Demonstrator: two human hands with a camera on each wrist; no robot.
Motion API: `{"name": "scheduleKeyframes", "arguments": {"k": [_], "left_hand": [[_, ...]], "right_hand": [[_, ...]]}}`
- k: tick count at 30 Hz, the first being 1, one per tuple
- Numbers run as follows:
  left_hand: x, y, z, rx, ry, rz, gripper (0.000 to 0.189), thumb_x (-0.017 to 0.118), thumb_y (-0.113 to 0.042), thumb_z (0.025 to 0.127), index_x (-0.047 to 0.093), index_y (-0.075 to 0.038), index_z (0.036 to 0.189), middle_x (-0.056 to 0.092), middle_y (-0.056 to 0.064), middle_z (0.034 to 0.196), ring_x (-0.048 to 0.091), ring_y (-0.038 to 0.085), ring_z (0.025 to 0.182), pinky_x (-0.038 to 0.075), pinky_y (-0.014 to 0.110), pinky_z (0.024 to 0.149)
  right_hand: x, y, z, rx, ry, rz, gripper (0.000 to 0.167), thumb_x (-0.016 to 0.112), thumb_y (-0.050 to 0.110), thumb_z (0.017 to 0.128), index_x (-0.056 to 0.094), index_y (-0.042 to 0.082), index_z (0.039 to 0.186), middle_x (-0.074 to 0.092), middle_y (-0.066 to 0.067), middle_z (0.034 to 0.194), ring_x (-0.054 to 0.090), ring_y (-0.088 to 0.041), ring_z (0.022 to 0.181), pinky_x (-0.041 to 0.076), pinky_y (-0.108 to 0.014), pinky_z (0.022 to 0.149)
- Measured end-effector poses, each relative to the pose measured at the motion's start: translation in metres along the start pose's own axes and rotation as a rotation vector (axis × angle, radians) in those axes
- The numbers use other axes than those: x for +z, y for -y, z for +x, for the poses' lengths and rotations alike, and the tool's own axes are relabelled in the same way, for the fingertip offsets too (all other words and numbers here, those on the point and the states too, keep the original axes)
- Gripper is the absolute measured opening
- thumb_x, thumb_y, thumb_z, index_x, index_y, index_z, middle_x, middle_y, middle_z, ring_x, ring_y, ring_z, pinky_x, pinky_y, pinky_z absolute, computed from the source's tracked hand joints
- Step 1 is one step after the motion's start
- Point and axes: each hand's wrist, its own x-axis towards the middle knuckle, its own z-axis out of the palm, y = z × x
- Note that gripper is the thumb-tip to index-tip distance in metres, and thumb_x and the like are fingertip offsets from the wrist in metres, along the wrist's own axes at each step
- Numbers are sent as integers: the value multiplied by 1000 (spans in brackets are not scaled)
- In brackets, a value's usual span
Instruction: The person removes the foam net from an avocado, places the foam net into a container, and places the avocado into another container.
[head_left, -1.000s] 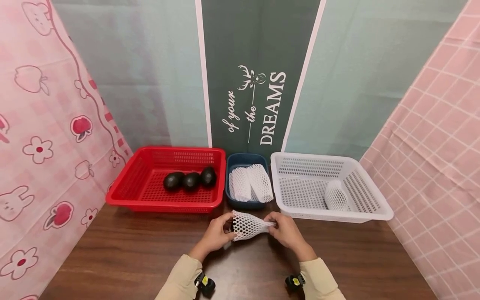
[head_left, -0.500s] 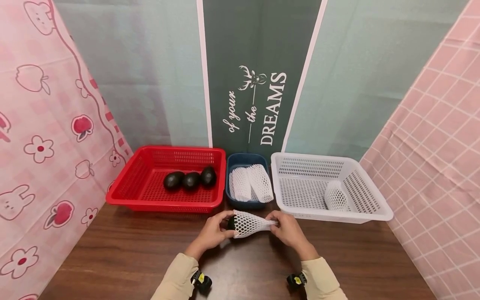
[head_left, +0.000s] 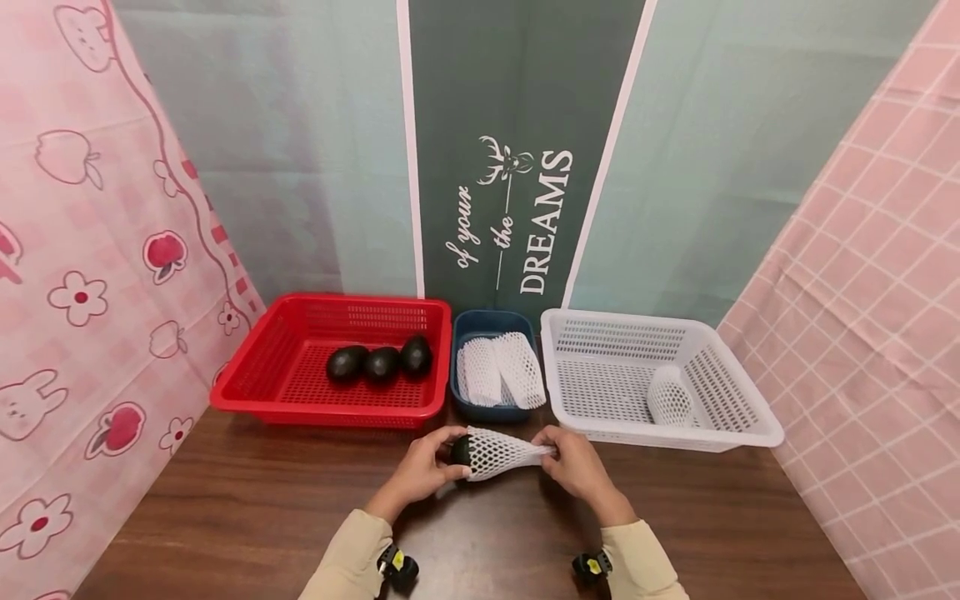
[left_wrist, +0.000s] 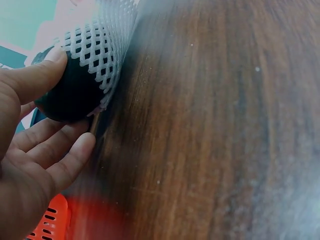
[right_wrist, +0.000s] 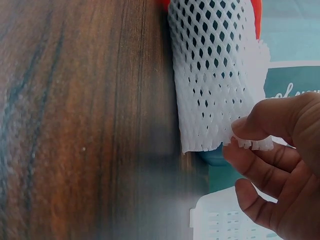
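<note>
A dark avocado point(left_wrist: 70, 92) lies partly inside a white foam net sleeve point(head_left: 501, 454) near the table's middle. Its bare rounded end sticks out toward the left. My left hand point(head_left: 422, 468) holds that end, thumb on top at the net's edge and fingers below, as the left wrist view shows. At the other end, my right hand point(head_left: 576, 467) pinches the net's gathered tail between thumb and forefinger. In the right wrist view the net point(right_wrist: 212, 75) stretches away from those fingertips, dark fruit showing through its far mesh.
A red basket point(head_left: 322, 408) with several dark avocados stands at the back left. Beside it, a blue bin point(head_left: 495, 319) holds white foam nets point(head_left: 517, 367). On the right, a white basket point(head_left: 600, 379) contains one net-wrapped piece point(head_left: 670, 398). The brown wooden table point(head_left: 225, 517) extends in front.
More of the avocado's dark end shows at the net's left opening, and my left hand has shifted slightly left. My right hand keeps its pinch on the tail.
</note>
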Motion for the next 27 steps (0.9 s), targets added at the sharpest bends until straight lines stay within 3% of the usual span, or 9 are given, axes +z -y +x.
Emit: {"name": "scheduleKeyframes", "arguments": {"k": [8, 17, 23, 27], "left_hand": [[-2, 3, 1, -18, 41, 8, 51, 80, -9, 71, 58, -4, 116, 62, 10, 108, 61, 25, 87, 52, 32, 68], [3, -2, 4, -80, 20, -36, 48, 84, -14, 66, 57, -8, 106, 60, 5, 103, 60, 23, 89, 52, 29, 71], [6, -4, 5, -112, -1, -92, 49, 85, -13, 65, 60, -6, 108, 61, 7, 104, 61, 23, 89, 52, 28, 71], [5, -5, 3, -100, -8, -111, 48, 84, -10, 66, 62, -2, 108, 63, 12, 103, 62, 28, 87, 53, 32, 69]], "right_hand": [[1, 0, 0, -18, 11, -27, 25, 69, -4, 67, 62, 16, 81, 57, 6, 74, 47, -11, 65, 40, -28, 59], [6, 7, 4, -170, 110, -1, 35, 74, 2, 66, 63, 8, 99, 61, 1, 94, 55, -20, 90, 44, -39, 79], [12, 15, 7, -214, 86, 11, 30, 71, 0, 69, 63, 9, 97, 61, 2, 88, 57, -15, 81, 47, -34, 71], [14, 17, 7, -216, 61, 6, 26, 70, -3, 70, 65, 11, 92, 61, 3, 83, 57, -12, 74, 47, -31, 66]]}}
